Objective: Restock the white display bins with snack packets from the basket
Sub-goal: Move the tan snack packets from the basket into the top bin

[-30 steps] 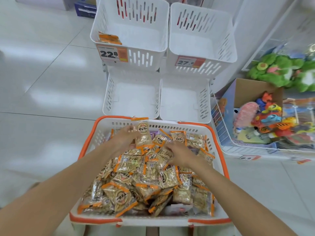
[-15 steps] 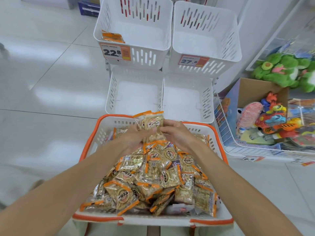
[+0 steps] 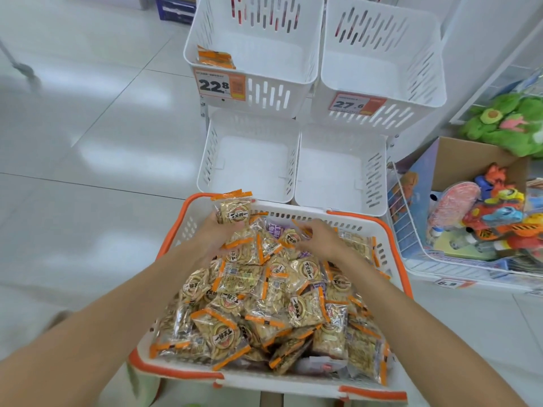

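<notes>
A white basket with an orange rim (image 3: 176, 230) sits in front of me, heaped with clear snack packets (image 3: 264, 312) edged in orange. My left hand (image 3: 216, 233) grips a small stack of packets (image 3: 233, 211) upright above the basket's far left corner. My right hand (image 3: 320, 240) reaches into the pile at the far right, fingers curled down among the packets; its hold is hidden. Beyond stand white display bins: two lower ones (image 3: 249, 163) (image 3: 340, 168) and two upper ones (image 3: 252, 48) (image 3: 379, 54). The upper left bin holds orange packets (image 3: 216, 58).
Price tags 22.8 (image 3: 220, 83) and 27.6 (image 3: 357, 104) hang on the upper bins. A wire rack with a cardboard box of toys (image 3: 484, 218) stands to the right, green plush toys (image 3: 505, 124) behind it. Glossy tiled floor (image 3: 88, 142) spreads to the left.
My left hand has lifted its stack of packets toward the basket's far left corner. My right hand let go of that stack and moved right, back down into the pile.
</notes>
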Available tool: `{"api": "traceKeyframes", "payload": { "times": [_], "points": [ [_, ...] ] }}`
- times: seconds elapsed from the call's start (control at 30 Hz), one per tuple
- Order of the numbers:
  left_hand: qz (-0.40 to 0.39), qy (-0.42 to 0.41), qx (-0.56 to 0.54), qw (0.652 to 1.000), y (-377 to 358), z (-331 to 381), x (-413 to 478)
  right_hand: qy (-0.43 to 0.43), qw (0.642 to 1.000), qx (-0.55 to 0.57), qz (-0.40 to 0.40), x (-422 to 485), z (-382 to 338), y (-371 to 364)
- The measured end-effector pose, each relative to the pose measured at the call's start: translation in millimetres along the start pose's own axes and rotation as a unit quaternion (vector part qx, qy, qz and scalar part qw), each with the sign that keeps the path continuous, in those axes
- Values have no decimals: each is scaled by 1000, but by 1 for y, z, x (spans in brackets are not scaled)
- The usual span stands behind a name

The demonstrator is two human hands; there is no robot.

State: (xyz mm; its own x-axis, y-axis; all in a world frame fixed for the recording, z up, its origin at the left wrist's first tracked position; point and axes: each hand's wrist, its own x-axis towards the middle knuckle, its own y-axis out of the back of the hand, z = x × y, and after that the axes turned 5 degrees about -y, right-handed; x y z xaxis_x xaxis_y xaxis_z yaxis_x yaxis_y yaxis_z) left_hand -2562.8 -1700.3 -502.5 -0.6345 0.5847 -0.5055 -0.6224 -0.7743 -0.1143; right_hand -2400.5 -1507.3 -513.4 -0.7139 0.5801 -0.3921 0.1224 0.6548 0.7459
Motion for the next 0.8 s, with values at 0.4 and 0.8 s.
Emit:
{"api": "traceKeyframes", "payload": {
  "times": [0.4, 0.8],
  "points": [
    [-165, 32, -45, 985, -21, 30, -15, 97, 960, 264, -9, -28, -80, 38],
    [-158, -210, 235, 936, -27, 124, 7, 127, 918, 366, -83, 8, -150, 105]
  ]
}}
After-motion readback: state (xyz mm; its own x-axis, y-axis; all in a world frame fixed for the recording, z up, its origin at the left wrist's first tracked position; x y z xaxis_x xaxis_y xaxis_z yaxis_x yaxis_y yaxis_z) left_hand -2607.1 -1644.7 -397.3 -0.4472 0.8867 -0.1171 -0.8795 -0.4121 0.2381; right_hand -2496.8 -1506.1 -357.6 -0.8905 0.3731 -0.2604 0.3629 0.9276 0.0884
